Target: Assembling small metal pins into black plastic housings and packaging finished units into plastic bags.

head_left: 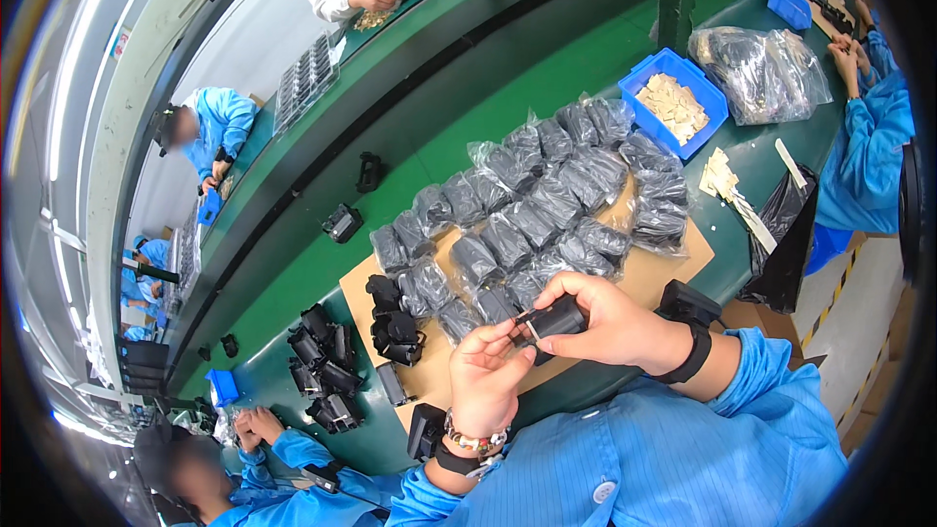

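In front of my chest I hold a black plastic housing (564,318) with a pale strip near its left end. My right hand (610,320) wraps its right side, thumb along the lower face. My left hand (486,376) pinches the left end with its fingertips. Beyond the hands, many bagged black units (532,220) lie in rows on a brown cardboard sheet (698,252). Several unwrapped black housings (395,332) sit at the sheet's left edge, beside a flat black part (394,385).
A pile of black housings (322,361) lies left of the cardboard. At the far right stand a blue bin (717,98) of beige pieces, a clear plastic bag (761,73) and a black bag (784,234). Loose beige strips (720,178) lie nearby. Co-workers sit left, right and across.
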The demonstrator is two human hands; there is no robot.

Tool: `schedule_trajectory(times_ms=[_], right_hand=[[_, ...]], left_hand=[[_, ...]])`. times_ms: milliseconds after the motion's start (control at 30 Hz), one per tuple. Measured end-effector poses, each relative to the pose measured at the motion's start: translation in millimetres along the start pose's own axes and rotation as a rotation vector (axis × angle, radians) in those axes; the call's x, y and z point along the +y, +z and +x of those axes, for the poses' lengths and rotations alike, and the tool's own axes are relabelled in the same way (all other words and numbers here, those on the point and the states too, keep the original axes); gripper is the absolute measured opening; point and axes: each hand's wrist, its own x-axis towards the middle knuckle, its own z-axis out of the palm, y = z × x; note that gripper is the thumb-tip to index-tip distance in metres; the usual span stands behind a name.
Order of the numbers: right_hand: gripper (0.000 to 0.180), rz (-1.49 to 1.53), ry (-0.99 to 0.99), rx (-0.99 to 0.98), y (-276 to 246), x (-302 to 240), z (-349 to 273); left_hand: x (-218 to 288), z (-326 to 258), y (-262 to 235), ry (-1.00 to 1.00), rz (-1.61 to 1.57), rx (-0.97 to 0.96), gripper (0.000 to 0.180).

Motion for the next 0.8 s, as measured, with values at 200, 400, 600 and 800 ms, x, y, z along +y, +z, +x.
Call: schedule_trajectory(times_ms=[200, 400, 600, 800], right_hand=[[0.027, 0.093, 0.120, -0.010, -1.0, -3.6, -1.4], [0.058, -0.288, -0.079, 0.127, -3.6, 1.4, -13.1], [0.035, -0.747, -0.486, 0.767, -86.8, -25.3, -42.9], [0.027, -1.406, -0.151, 1.165, -193.1, -33.4, -70.3]], left_hand=[[-0.7, -0.1, 2.8, 0.032, 0.043, -0.012, 0.034], [18.6, 10.3, 0.4, 0.059, 0.180, 0.075, 0.031], [114.5, 90.1, -109.1, 0.524, 0.329, 0.538, 0.029], [133.7, 164.6, -169.5, 0.389, 0.553, 0.720, 0.044]])
